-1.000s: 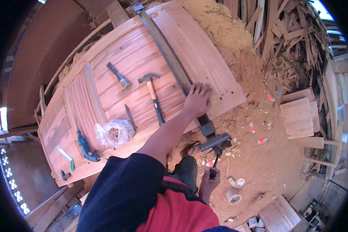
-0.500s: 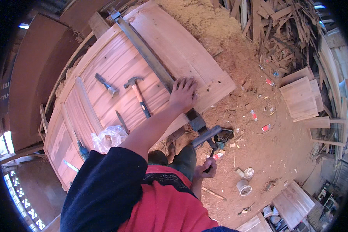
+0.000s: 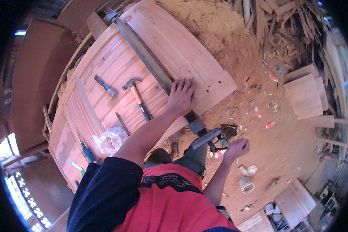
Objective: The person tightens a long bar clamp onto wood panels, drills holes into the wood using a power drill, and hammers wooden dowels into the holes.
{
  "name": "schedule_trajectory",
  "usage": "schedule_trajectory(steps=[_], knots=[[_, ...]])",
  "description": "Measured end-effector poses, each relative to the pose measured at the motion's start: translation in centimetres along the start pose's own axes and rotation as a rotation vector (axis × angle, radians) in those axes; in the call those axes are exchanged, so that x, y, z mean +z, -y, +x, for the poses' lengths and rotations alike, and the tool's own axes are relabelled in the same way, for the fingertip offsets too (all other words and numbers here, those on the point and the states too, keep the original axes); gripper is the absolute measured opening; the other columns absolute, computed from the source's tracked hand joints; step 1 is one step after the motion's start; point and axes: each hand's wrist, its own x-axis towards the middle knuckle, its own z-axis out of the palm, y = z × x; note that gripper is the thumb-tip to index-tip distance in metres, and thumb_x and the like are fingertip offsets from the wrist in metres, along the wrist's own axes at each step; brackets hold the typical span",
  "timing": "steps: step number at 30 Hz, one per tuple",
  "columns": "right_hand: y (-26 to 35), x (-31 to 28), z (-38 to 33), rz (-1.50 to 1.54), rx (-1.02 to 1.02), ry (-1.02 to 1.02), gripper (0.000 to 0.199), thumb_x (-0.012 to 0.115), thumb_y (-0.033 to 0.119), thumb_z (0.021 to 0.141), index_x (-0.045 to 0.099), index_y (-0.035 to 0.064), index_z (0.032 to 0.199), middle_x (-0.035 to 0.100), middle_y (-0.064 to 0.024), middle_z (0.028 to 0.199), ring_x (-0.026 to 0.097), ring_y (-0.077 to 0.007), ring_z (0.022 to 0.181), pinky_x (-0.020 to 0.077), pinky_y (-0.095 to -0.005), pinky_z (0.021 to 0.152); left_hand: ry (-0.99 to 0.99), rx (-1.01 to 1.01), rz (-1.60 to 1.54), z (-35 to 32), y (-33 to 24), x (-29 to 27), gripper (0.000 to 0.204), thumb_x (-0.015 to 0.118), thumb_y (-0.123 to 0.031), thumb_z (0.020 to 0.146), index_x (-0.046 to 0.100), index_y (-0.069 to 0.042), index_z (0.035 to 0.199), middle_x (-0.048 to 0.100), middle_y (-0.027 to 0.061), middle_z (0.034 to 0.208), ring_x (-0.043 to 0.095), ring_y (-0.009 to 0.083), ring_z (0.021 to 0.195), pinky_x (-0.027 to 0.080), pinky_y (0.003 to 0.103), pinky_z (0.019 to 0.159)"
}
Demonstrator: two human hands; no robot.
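Note:
A large wooden door panel (image 3: 191, 58) lies in front of me, with a long metal bar clamp (image 3: 143, 53) across it. Pressed flat over the clamp bar and the bare wood beside it is my left hand (image 3: 181, 96), fingers stretched out. My right hand (image 3: 237, 149) is closed around the end of the clamp's crank handle (image 3: 220, 149), beyond the panel's near edge. Between panel and handle sit the clamp's screw end and dark jaw (image 3: 197, 127). A claw hammer (image 3: 137, 98) and a chisel (image 3: 106, 86) rest on the panel, left of my left hand.
Also on the panel are a clear plastic bag (image 3: 110, 140), a drill-like tool (image 3: 87, 152) and a thin dark tool (image 3: 122, 123). Sawdust covers the ground (image 3: 266, 154), with a white tub (image 3: 246, 185) on it. Scrap wood (image 3: 286, 27) and boards (image 3: 304, 96) pile up at right.
My right hand has swung up and to the right, turning the crank handle from pointing toward me to pointing right. My left hand stays on the clamp bar.

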Motion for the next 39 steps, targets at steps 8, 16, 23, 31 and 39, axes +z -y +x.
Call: schedule_trajectory(steps=[8,16,23,31,39], knots=[[-3.1,0.1,3.2,-0.129,0.030,0.030,0.026,0.058,0.015,0.096,0.053,0.0016,0.075,0.049,0.0021,0.066,0.043,-0.0087,0.063,0.0351,-0.0282,0.057,-0.021,0.035,0.077,0.4,-0.1,0.5,0.057,0.049,-0.038,0.098,0.045,-0.014,0.150,0.040,0.0106,0.158,0.036,0.0349,0.145,0.019,0.054,0.120],[-1.1,-1.7,1.9,0.012,-0.314,0.325,0.033,0.060,0.033,0.099,0.056,0.0030,0.087,0.052,-0.0019,0.070,0.048,-0.0096,0.056,0.0375,-0.0252,0.050,0.088,0.057,0.117,1.2,-0.9,0.7,0.062,0.049,-0.041,0.098,0.044,-0.014,0.153,0.039,0.0102,0.160,0.032,0.0308,0.149,0.016,0.050,0.121],[-2.1,-2.5,5.4,0.385,-0.266,0.812,0.036,0.088,0.038,0.075,0.066,0.0098,0.080,0.063,-0.0034,0.067,0.064,-0.0187,0.054,0.0498,-0.0303,0.050,0.110,0.095,0.048,1.4,-1.5,1.3,0.066,0.045,-0.038,0.097,0.044,-0.001,0.150,0.039,0.0208,0.158,0.035,0.0383,0.146,0.022,0.048,0.120],[-4.1,-1.7,8.0,0.700,-0.136,1.302,0.026,0.079,0.034,0.084,0.067,0.0114,0.081,0.063,-0.0018,0.067,0.063,-0.0164,0.055,0.0489,-0.0305,0.053,0.178,0.525,0.146,-1.4,4.2,0.8,0.052,0.050,-0.026,0.103,0.042,-0.009,0.151,0.029,0.0223,0.162,0.032,0.0379,0.148,0.025,0.049,0.121],[-4.7,-1.2,8.4,0.751,-0.061,1.391,0.024,0.076,0.033,0.084,0.067,0.0113,0.084,0.063,-0.0023,0.068,0.064,-0.0173,0.057,0.0496,-0.0321,0.054,0.224,0.443,0.147,-3.0,4.3,-0.5,0.055,0.049,-0.030,0.102,0.041,-0.007,0.151,0.030,0.0226,0.162,0.033,0.0378,0.147,0.025,0.049,0.121]])
